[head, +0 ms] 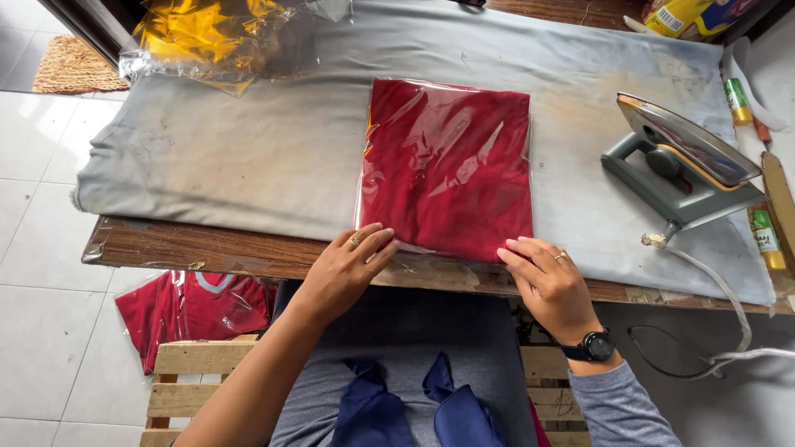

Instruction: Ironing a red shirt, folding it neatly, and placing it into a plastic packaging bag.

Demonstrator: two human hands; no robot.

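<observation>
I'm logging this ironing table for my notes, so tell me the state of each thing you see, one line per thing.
Red garment: folded, inside a clear plastic bag, flat on the grey cloth.
Left hand: fingertips on the bag's near left corner, open.
Right hand: fingertips on the near right corner, open.
Iron: tipped up on its side, soleplate exposed, cord attached.
Yellow garment: bagged, at the far left.
Red bagged garments: lying on the floor.
</observation>
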